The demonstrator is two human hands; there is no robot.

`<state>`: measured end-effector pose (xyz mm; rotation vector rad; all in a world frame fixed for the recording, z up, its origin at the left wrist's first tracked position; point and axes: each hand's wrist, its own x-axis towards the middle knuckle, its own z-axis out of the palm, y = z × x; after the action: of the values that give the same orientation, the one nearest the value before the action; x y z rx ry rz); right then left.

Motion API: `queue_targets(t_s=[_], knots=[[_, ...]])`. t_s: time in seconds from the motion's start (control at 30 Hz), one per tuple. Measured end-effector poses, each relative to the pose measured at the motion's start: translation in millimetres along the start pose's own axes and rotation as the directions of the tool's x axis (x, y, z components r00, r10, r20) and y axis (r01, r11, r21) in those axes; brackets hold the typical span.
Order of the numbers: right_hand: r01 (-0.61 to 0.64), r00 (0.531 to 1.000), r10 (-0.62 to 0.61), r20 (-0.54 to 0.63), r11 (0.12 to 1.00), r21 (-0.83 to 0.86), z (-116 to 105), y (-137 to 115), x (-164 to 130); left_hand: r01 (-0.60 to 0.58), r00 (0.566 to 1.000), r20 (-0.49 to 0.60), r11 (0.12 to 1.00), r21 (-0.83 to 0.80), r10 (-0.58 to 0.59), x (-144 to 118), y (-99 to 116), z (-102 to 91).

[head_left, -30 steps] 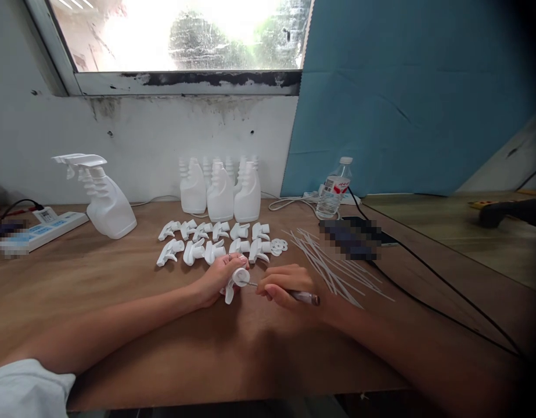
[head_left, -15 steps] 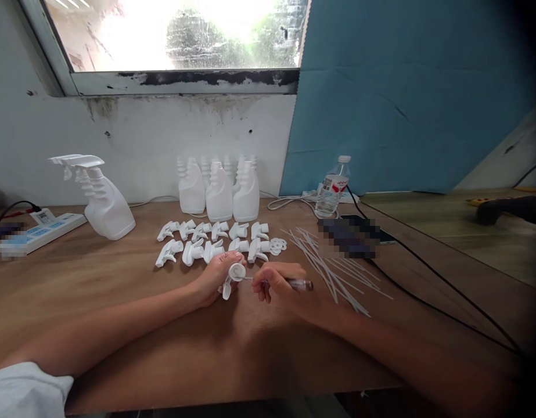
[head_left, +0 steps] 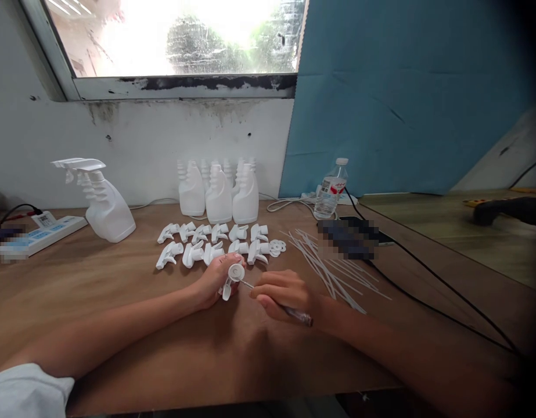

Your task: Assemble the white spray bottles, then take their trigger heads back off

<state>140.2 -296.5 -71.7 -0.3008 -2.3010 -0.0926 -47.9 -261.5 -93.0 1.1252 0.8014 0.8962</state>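
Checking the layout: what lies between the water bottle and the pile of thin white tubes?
In the head view, a blurred dark flat object lies between the water bottle and the white tubes.

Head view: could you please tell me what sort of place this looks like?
Probably a small hand-assembly workbench by a window: rows of white trigger spray heads, empty white bottles and loose dip tubes lie on a wooden table.

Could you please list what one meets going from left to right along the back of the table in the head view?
Power strip → spray bottle with its trigger head on → cluster of headless white bottles → water bottle → dark object on the far right.
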Motion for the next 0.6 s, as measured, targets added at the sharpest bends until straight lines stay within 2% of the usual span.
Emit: queue_targets(t_s=[0.1, 0.3, 0.5, 0.6], knots=[[0.076, 0.997, -0.074, 0.028, 0.993, -0.087, 2.3, 0.6, 2.6, 0.011, 1.0, 0.002, 1.0, -0.024, -0.01, 0.5, -1.6, -1.2], [0.111, 0.992, -0.09, 0.09, 0.957, -0.268, -0.6, 1.8, 7.6, 0.018, 1.0, 0.014, 0.994, -0.105, -0.016, 3.3, -4.1, -4.0], [0.216, 0.959, -0.125, 0.253, 0.903, -0.372, 2.1, 6.6, 4.7, 0.054, 0.994, -0.086, 0.984, -0.17, -0.07, 1.5, 1.4, -0.2], [0.233, 0.954, -0.141, 0.264, 0.902, -0.363, 3.3, 8.4, 3.4, 0.044, 0.994, -0.09, 0.981, -0.191, -0.062, 0.9, 2.4, 0.8]])
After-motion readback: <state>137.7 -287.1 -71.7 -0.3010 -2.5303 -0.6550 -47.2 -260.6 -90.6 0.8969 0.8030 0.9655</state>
